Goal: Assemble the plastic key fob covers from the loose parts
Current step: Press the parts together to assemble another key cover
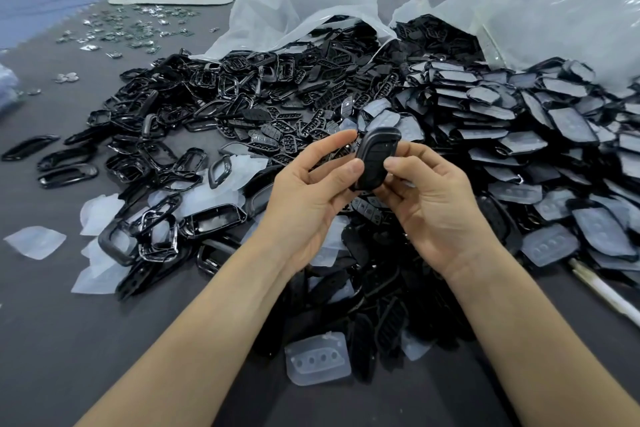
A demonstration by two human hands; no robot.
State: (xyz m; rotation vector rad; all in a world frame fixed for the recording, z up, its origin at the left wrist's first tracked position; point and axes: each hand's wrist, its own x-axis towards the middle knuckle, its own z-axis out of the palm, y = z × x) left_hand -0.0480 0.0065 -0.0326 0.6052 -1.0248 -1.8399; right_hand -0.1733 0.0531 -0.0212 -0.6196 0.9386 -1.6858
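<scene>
Both hands close together, clamped on one black key fob cover [375, 158]. Left hand [311, 198] pinching its left edge: thumb on the front, index fingertip up by the top corner. Right hand [436, 215] pinching the right edge: thumb on the front face, other fingers curled behind. Cover held upright, slightly tilted, raised above the heap, front face toward the camera.

Matte black, elongated, angled corners. Raised rim all round. Darker button panel down the middle with faint dividing lines; button marks too small to read. Seam not visible.

Left of the left hand: heap of glossy black open frames [180, 135], some with shiny edges, whitish translucent pads mixed in. Just beyond the fingertips: small black slotted button inserts [294, 128]. Right of the right hand: big spread of black shells topped with pale pads [554, 156], overlapping like tiles. Under the wrists and between the forearms: more black parts, plus a loose translucent pad [317, 360] with a row of round dimples. Beyond the heaps: two clear plastic bags [294, 10], mouths open onto the piles. Far beyond the left hand: small silver pieces [131, 28] scattered on the grey table [69, 340]. Right of the right forearm: pale stick [602, 291], identity unclear.
</scene>
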